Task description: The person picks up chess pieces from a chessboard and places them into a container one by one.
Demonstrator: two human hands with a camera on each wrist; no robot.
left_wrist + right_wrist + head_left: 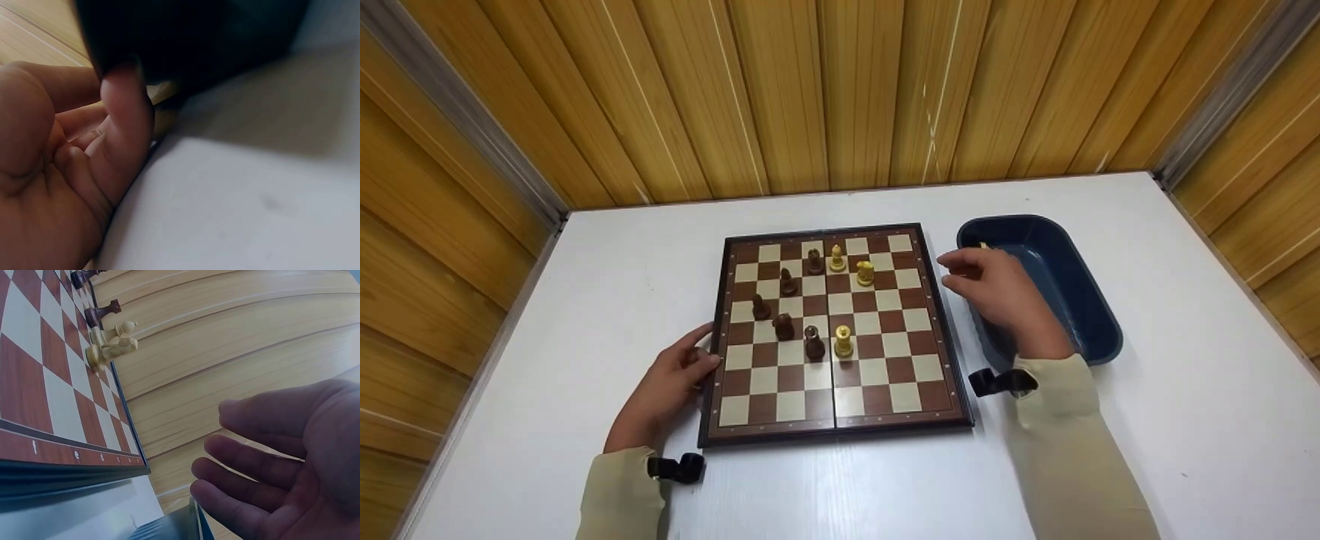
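A brown-and-cream chessboard (801, 405) lies in the middle with several pieces standing on it. At its left edge, my left hand (664, 386) touches the dark side with thumb and forefinger; the left wrist view shows the thumb (124, 101) against that edge. My right hand (997, 289) hovers over the left side of a blue tray (1099, 330), fingers loosely bent and holding nothing. Cream pieces include a knight (112, 353), a bishop (115, 332) and a taller piece (843, 341). Among the dark ones are a rook (104, 312) and a knight (784, 326).
A small cream thing (984, 245) shows inside the tray's far left corner, partly behind the right hand. The white table (855, 487) ends at a wood-panelled wall (855, 97) at the back, with similar panels at both sides.
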